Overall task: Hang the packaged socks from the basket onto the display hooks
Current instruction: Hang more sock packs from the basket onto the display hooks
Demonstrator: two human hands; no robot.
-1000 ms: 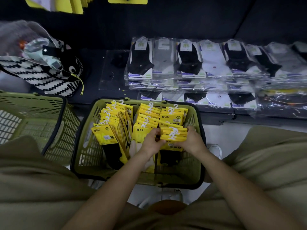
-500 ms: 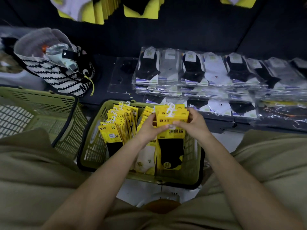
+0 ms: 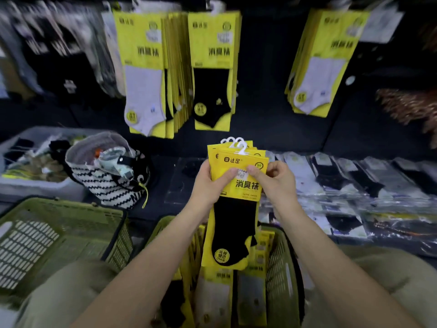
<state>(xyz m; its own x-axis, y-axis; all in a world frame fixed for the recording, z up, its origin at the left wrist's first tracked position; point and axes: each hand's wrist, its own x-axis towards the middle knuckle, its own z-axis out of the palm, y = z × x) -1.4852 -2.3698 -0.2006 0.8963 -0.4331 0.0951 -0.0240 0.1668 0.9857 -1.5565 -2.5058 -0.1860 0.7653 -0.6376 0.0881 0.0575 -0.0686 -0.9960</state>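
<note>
Head view: left hand point(image 3: 208, 179) and right hand point(image 3: 275, 179) grip sock packs point(image 3: 236, 185), raised.

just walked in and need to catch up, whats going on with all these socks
A person is stocking a sock display. The left hand and right hand grip a small stack of sock packs above the green basket, which holds more packs. The stack is not yet on a hook. Matching hanging packs are on the wall above.

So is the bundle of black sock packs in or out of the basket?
Out. The left hand and right hand hold the bundle above the basket, its white hooks hanging on nothing yet.
</note>
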